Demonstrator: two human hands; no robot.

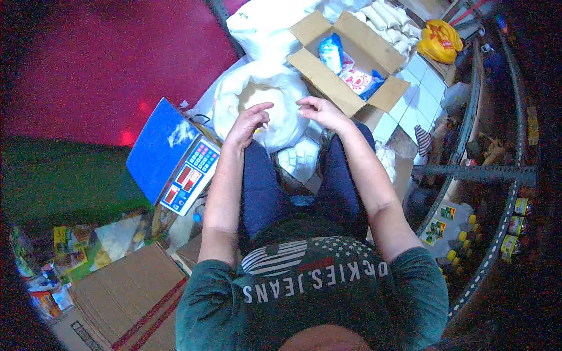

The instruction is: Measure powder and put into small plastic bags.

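Note:
An open white plastic sack (224,103) with a pale loose powder or fine grain (260,95) inside stands between my knees, its rim rolled outward. My left hand (249,124) hovers over the sack's near-left side, index finger extended and the others curled, with no held thing visible. A small yellow thing (258,131) shows just below its fingers; I cannot tell what it is. Over the right rim, my right hand (322,113) is empty, its fingers apart and pointing left. The two hands do not touch each other.
A blue-topped digital scale (164,149) stands left of the sack. An open cardboard box (327,83) holding several printed packets is beyond my right hand. Filled white bags (386,22) and a yellow plastic bag (440,42) lie farther back. Flattened cardboard (131,289) is at lower left; metal shelving (474,173) runs along the right.

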